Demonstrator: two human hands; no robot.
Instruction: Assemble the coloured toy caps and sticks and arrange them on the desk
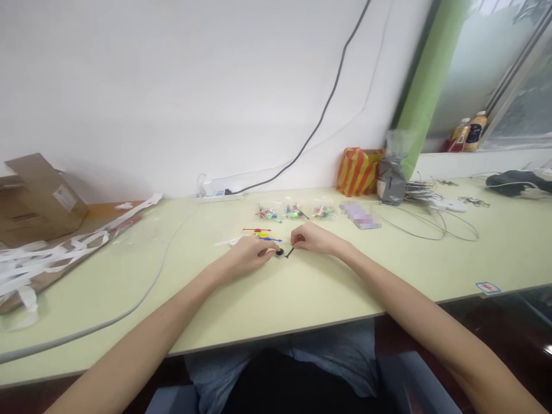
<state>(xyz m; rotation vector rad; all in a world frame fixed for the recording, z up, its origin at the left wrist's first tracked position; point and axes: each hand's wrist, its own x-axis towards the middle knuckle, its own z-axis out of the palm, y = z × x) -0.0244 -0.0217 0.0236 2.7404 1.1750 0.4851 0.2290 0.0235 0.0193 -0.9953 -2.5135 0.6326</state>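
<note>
Near the middle of the table, my left hand [251, 255] is closed, its fingertips at the edge of a small round black piece [280, 252] with a paler base. Between the fingers of my right hand [311, 237] is one end of a thin black stick [290, 252]; its other end slants down beside the round piece. Whether the stick touches that piece is too small to tell. Just beyond my left hand lie a red arrow-tipped stick [257, 230], a yellow piece [261, 234] and a blue arrow-tipped stick [273, 239].
Several small bags of coloured plastic parts [296, 212] lie farther back, beside a blurred-out flat item [361, 214]. A striped bag [359, 171] and a grey bag [391, 178] stand by the wall. On the left are a cardboard box [37, 201], white strips [52, 261] and a grey cable [146, 290].
</note>
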